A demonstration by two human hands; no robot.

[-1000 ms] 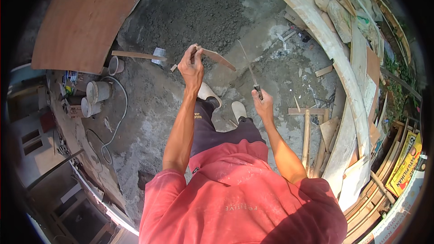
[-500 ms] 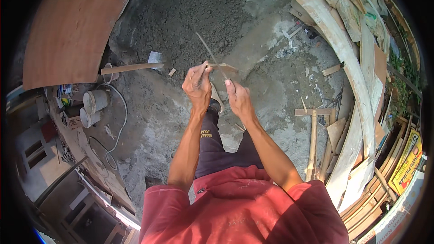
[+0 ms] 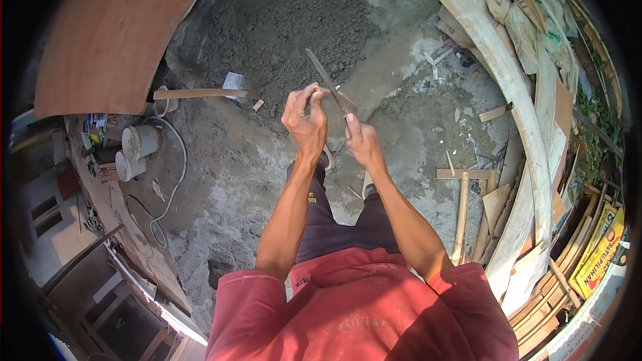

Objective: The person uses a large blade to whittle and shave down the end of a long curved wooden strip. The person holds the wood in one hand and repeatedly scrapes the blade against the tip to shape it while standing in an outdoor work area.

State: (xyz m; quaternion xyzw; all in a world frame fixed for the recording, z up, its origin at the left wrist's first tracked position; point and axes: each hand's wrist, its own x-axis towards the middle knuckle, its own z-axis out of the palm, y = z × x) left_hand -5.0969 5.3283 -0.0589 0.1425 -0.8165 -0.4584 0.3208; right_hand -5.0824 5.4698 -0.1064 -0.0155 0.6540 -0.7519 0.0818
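My right hand (image 3: 363, 142) is closed round the handle end of a long, narrow knife (image 3: 319, 67), its blade slanting up and to the left. My left hand (image 3: 305, 119) pinches a short thin strip of wood (image 3: 347, 102) between thumb and fingers. The blade lies across the strip, close to my left fingertips. Both hands are held in front of me, above the ground. The knife's handle is mostly hidden in my right hand.
A large plywood sheet (image 3: 114, 40) stands at the upper left, with white buckets (image 3: 139, 143) and a hose (image 3: 185, 160) below it. A hammer (image 3: 463, 207) rests at the right beside stacked boards (image 3: 515, 80). Loose dark sand (image 3: 281, 20) lies ahead.
Both hands have shifted slightly to the right in the picture. The knife blade is turned so more of its flat side shows, and the wood strip is tilted more.
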